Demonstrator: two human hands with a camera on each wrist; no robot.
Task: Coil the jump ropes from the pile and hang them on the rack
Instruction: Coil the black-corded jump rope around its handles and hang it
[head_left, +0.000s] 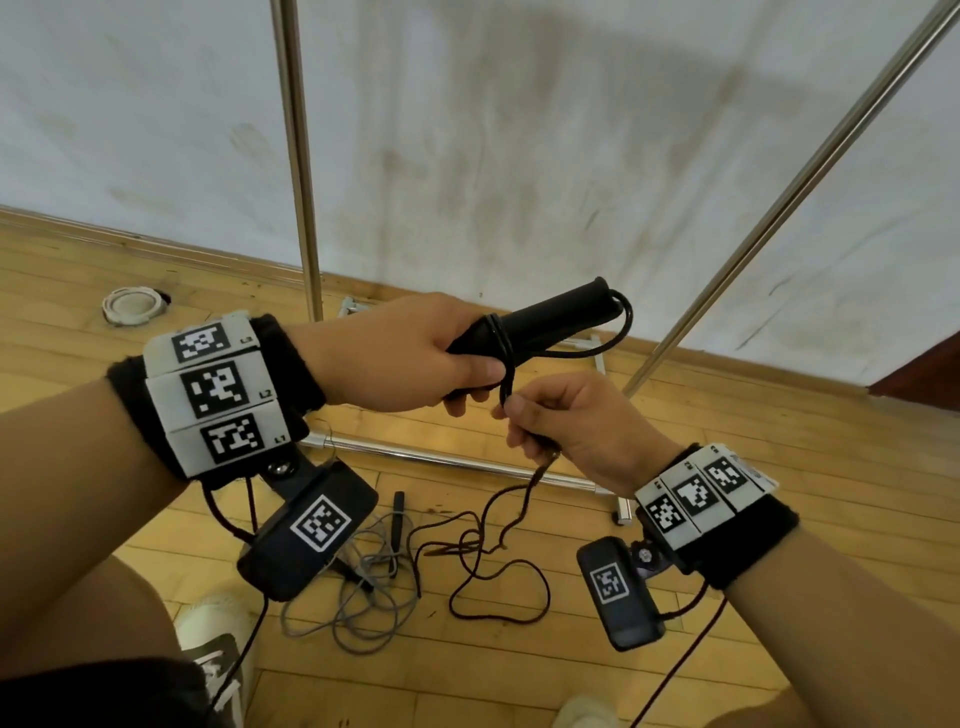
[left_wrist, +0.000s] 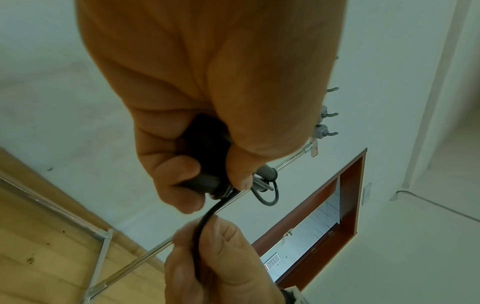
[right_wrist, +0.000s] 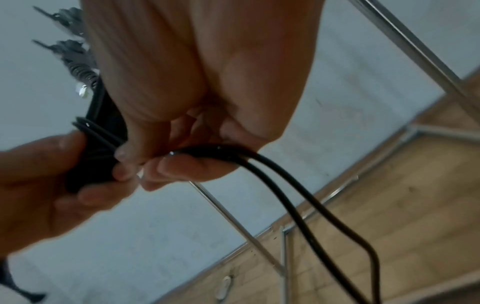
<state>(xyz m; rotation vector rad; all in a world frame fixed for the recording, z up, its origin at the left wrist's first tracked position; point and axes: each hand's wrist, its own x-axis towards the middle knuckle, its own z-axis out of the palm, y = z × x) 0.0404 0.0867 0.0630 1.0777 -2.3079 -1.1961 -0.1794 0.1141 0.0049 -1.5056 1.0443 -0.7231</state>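
Two jump-rope handles (head_left: 540, 322) sit together in our left hand (head_left: 400, 358), its fingers curled round the black grips, with a few turns of dark cord (head_left: 498, 338) wound around them near the thumb. From there the cord drops a short way into our right hand (head_left: 576, 421), which pinches it between thumb and curled fingers just below and beside the left. In the right wrist view two strands of the cord leave those fingers (right_wrist: 182, 166) side by side and hang down. Below the right hand the rest of the rope (head_left: 498, 566) trails to the wooden floor (head_left: 779, 493) in loose loops. Beside it on the floor lies a tangled grey jump rope (head_left: 363, 597) with a dark handle. The metal rack (head_left: 298, 156) stands just beyond our hands against the white wall (head_left: 519, 130), one upright pole to the left, a slanting one to the right, its base bar running across the floor under our wrists. In the left wrist view, grey hooks (left_wrist: 328, 114) show on the rack beyond the knuckles
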